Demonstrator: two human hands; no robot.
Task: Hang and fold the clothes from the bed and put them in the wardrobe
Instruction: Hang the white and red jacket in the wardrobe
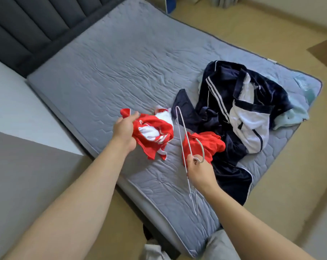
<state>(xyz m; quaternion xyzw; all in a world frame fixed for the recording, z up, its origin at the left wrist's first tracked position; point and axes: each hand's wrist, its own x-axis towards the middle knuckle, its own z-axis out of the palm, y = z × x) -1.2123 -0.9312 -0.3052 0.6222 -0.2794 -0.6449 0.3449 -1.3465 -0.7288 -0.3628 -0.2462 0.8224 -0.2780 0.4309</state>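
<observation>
My left hand [125, 130] grips a bunched red and white garment [153, 132], lifted slightly above the grey mattress [106, 72]. A white wire hanger [185, 139] is pinched near its hook by my right hand [199, 170], its long triangle standing edge-on over the bed. Behind the hanger lies another red garment [209, 147]. A pile of navy clothes with white stripes [234, 102] covers the right part of the mattress, with a pale blue-green cloth [297, 111] beside it.
A dark padded headboard [27, 25] runs along the far left. Beige floor [252, 25] surrounds the bed on the right and near side. A grey surface [18, 166] fills the lower left. Brown cardboard [326, 51] lies at the right edge.
</observation>
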